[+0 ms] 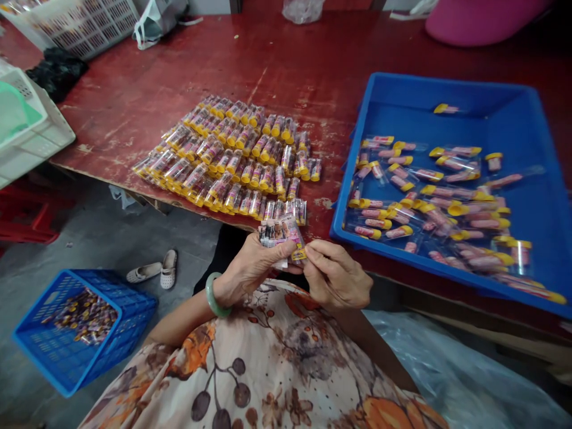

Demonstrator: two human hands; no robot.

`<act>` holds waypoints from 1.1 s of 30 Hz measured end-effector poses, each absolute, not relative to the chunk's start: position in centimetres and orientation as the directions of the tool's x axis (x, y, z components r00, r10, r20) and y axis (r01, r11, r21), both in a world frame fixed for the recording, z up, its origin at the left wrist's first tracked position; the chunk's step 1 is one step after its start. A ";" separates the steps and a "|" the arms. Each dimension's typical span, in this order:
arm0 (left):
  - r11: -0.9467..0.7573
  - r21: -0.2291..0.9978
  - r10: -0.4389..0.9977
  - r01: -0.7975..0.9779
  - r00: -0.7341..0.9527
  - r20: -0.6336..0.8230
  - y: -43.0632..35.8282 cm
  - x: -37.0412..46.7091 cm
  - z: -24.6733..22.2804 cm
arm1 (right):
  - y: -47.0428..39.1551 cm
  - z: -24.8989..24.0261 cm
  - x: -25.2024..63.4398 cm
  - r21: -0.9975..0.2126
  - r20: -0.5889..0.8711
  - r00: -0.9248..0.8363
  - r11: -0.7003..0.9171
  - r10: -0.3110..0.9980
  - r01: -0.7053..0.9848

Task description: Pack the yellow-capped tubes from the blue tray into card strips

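My left hand (254,265), with a green bangle at the wrist, is wrapped round a small stack of printed packets (282,233) at the table's front edge. The fingertips of my right hand (336,273) pinch the yellow-marked right end of the top packet. Just beyond my hands, rows of small clear tubes with yellow ends (223,155) lie packed together on the red table (308,65). To the right, a blue tray (451,89) holds loose yellow-capped tubes with pink contents (478,223).
A blue crate (138,307) with many small pieces stands on the floor at left, beside white clogs (168,271). White baskets (96,27) and a black bag (58,72) are at the table's left. Clear plastic (447,363) lies at lower right.
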State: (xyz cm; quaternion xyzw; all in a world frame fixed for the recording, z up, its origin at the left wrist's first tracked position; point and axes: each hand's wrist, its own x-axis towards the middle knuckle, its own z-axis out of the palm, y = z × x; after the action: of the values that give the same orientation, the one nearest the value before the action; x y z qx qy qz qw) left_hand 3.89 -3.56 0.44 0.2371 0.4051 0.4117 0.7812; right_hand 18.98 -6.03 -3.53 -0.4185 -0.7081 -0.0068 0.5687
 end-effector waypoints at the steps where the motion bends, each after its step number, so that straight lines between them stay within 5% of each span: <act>1: 0.552 0.704 0.833 -0.447 0.333 -0.441 -3.6 3.9 0.4 | -6.1 -3.6 19.0 -0.467 0.816 0.006 0.652 0.578 0.597; 16: 0.551 0.718 0.831 -0.426 0.359 -0.424 -3.4 3.8 0.3 | -5.7 -4.2 18.7 -0.471 0.819 0.026 0.646 0.573 0.600; 20: 0.528 0.743 0.845 -0.412 0.349 -0.406 -3.3 3.6 0.2 | -5.5 -3.4 18.6 -0.535 0.787 0.028 0.659 0.616 0.529; 26: 0.541 0.753 0.829 -0.375 0.387 -0.403 -3.4 3.3 0.3 | -4.8 -2.0 19.8 -0.670 0.604 -0.196 0.625 0.773 0.401; 33: 0.559 0.741 0.820 -0.371 0.378 -0.429 -3.4 3.3 0.6 | -5.0 -2.2 19.7 -0.708 0.620 -0.139 0.627 0.772 0.325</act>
State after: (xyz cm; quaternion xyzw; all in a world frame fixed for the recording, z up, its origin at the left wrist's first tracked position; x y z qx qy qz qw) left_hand 3.31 -3.45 0.62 0.2753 0.4079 0.3803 0.7831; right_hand 19.69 -4.98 -2.20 -0.3782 -0.7253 0.2084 0.5362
